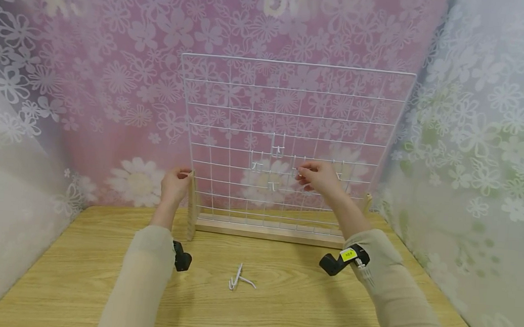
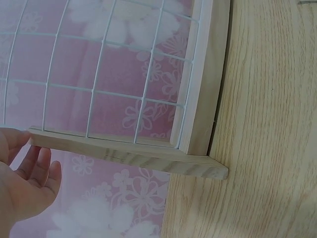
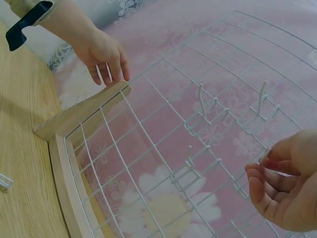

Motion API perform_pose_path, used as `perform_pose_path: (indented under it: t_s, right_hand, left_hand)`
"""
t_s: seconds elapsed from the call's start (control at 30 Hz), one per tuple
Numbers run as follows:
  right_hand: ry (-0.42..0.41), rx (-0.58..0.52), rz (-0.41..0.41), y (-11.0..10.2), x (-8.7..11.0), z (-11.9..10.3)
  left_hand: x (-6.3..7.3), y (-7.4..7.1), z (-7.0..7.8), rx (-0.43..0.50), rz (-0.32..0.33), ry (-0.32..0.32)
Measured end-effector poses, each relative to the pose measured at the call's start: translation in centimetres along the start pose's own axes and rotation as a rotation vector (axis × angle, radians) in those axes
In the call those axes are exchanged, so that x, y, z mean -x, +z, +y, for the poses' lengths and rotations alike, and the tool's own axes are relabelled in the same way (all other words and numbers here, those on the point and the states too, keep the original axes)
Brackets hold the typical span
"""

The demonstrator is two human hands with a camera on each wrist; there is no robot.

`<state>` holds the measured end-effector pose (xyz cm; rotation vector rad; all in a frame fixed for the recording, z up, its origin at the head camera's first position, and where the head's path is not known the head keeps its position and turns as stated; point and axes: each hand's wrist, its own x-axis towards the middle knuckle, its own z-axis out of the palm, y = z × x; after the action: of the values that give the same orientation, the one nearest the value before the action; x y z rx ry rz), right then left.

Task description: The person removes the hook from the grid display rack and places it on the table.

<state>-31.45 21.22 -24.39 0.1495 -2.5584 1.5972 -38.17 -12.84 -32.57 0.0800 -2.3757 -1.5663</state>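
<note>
The person's left hand (image 1: 175, 186) pinches the top of the pale wooden left upright (image 1: 192, 209), near the back edge of the yellowish wood-grain desk (image 1: 77, 262); the right hand (image 1: 321, 179) pinches a white metal hook (image 3: 266, 153) at the white wire grid (image 1: 296, 63). A loose white metal hook (image 1: 237, 277) lies midway between the desk's side edges.

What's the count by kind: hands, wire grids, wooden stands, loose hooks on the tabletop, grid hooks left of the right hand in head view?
Left hand and right hand: 2
Wire grid: 1
Wooden stand: 1
Loose hook on tabletop: 1
Grid hooks left of right hand: 3
Total: 8
</note>
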Motion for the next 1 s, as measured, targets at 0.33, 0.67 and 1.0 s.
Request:
perform_pose_path:
  t_s: [0.33, 0.67, 1.0]
  right_hand:
    - [0.05, -0.079, 0.017, 0.22, -0.32, 0.02]
    - [0.077, -0.16, 0.028, 0.3, -0.54, -0.05]
    - [0.049, -0.216, 0.034, 0.35, -0.29, -0.17]
  left_hand:
    - [0.06, 0.07, 0.17, 0.008, 0.009, 0.003]
    - [0.19, 0.02, 0.14, 0.03, 0.003, 0.005]
    - [0.18, 0.13, -0.12, 0.018, 0.019, 0.007]
